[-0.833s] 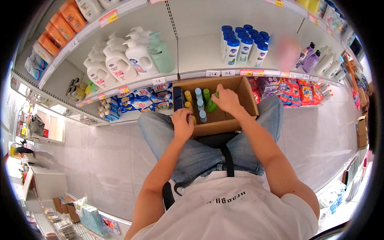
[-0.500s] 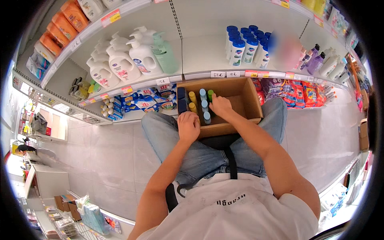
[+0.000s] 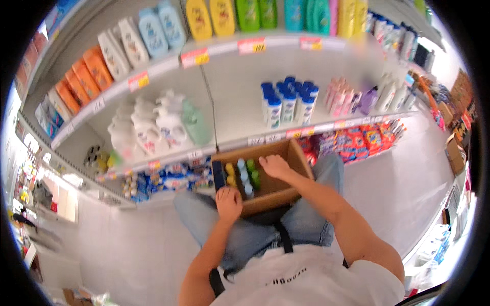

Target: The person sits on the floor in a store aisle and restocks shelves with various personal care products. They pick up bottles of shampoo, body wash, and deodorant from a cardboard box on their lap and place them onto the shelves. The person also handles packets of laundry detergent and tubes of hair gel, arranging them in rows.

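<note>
An open cardboard box (image 3: 255, 206) sits between my legs, against the front of the shelf. Inside, on its left side, stand rows of upright bottles: dark blue ones (image 3: 218, 174), yellow-capped bottles (image 3: 230, 173), light-blue-capped bottles (image 3: 244, 176) and green-capped bottles (image 3: 251, 171). My left hand (image 3: 229, 205) rests over the box's near left corner, fingers bent round its rim. Over the inside of the box, just right of the green caps, is my right hand (image 3: 275, 167). Its fingers look loosely apart with nothing visible in them; motion blurs them a little.
On the shelf above stand white pump bottles (image 3: 145, 127), a green pump bottle (image 3: 195, 125) and blue-capped white bottles (image 3: 288, 104). Higher up is a row of coloured bottles (image 3: 199, 20). Red bags (image 3: 352, 144) fill the lower shelf at right, blue packs (image 3: 163, 178) at left.
The view has tilted up, bringing more of the upper shelf in. My right hand has moved right, off the green caps, and more green caps show. My left hand stays at the box corner.
</note>
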